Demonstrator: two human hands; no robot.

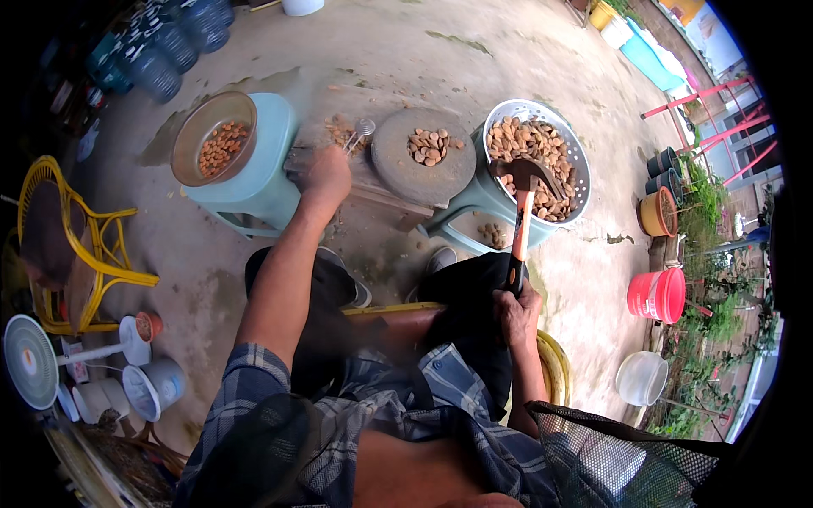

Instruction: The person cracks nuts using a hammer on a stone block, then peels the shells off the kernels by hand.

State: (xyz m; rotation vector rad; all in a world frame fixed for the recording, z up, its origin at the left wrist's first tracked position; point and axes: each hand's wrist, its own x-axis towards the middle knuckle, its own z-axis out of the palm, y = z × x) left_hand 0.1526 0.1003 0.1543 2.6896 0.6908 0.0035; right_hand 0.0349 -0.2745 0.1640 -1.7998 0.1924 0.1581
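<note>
My left hand (327, 173) is closed around the wire handles of a small metal tool with a round head (365, 127). It is over a wooden bench (387, 198), where some shells and bits (340, 127) lie. Beside the tool, a round stone slab (397, 168) holds several brown fruit pits (429, 145) in its central hollow. My right hand (519, 310) grips a claw hammer (523, 219) by its black handle end. The hammer head overlaps, in view, the perforated metal basin (583, 165) heaped with pits (524, 140). Left of the bench, a brown translucent bowl (184, 143) contains orange-brown kernels (222, 149).
One light blue plastic stool (276, 130) carries the bowl; another (454, 219) stands under the basin. A yellow-framed chair (95, 267) and a fan (30, 362) stand at left. Large plastic bottles (152, 66) are at upper left. A red bucket (657, 295) sits near plants at right.
</note>
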